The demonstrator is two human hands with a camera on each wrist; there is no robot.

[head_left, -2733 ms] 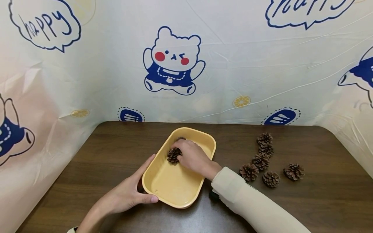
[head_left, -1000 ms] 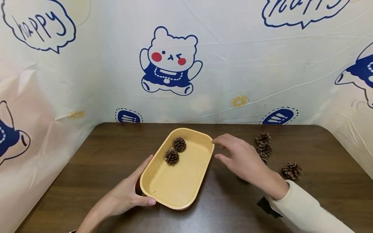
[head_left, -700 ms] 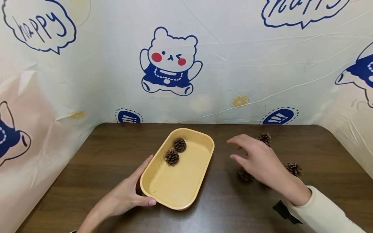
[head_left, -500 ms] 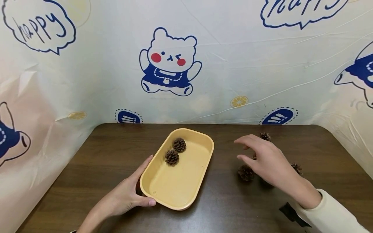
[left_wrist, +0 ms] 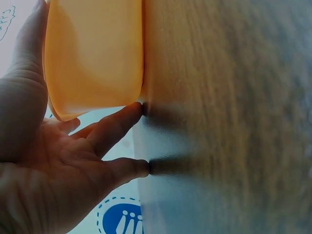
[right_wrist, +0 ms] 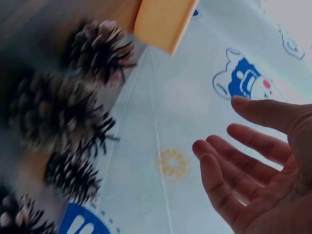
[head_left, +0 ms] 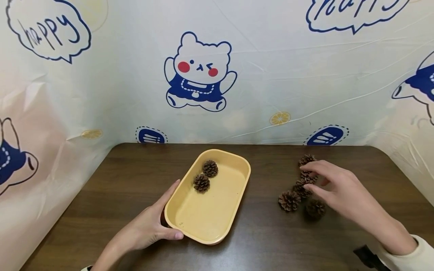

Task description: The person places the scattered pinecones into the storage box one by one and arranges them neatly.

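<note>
Your left hand point(head_left: 147, 226) braced the yellow tray point(head_left: 203, 218) at its near-left corner, fingers extended; a slack brace might have let it slide. Two pinecones point(head_left: 201, 183) sat inside. Your right hand point(head_left: 346, 188) hovered with thumb and fingers loosely parted, holding nothing, over clustered pinecones point(head_left: 289, 200) on the table point(head_left: 271, 241); a careless pinch could have scattered the rest.

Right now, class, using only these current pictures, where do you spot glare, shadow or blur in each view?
Head: pale glare on the table in front of the tray. Left wrist: dark smudges, shadow or reflection, beside the left hand, and the table's grain blurred. Right wrist: pinecones dim and soft, the sheet washed out at top right.
</note>
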